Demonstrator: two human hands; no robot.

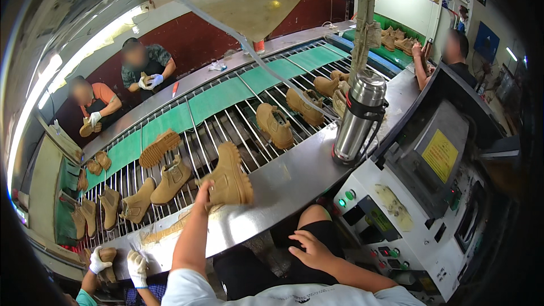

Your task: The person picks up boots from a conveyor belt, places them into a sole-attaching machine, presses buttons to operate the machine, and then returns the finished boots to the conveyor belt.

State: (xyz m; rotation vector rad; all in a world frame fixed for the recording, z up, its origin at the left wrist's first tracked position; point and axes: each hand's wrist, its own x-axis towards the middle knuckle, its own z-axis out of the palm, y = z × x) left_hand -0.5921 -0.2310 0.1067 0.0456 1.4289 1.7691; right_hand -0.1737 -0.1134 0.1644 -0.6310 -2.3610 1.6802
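My left hand (204, 195) is closed on a tan ankle boot (228, 174), with the chunky sole turned up and to the right. The boot is above the near metal edge (277, 184) of a roller conveyor. Over my lap, my right hand (310, 249) holds nothing, its fingers apart. Close to the held boot, a tan boot (171, 180) stands on the rods, and another boot (160, 148) lies with its sole showing. More tan boots (274, 126) sit farther right along the line.
A steel thermos (360, 116) stands on the metal edge, beside a control machine (391, 215). Green sheets (215, 102) cover the conveyor's far side. Two people work across it; another is at far right. At lower left, a co-worker's gloved hand (101, 260) holds a boot. A hose hangs overhead.
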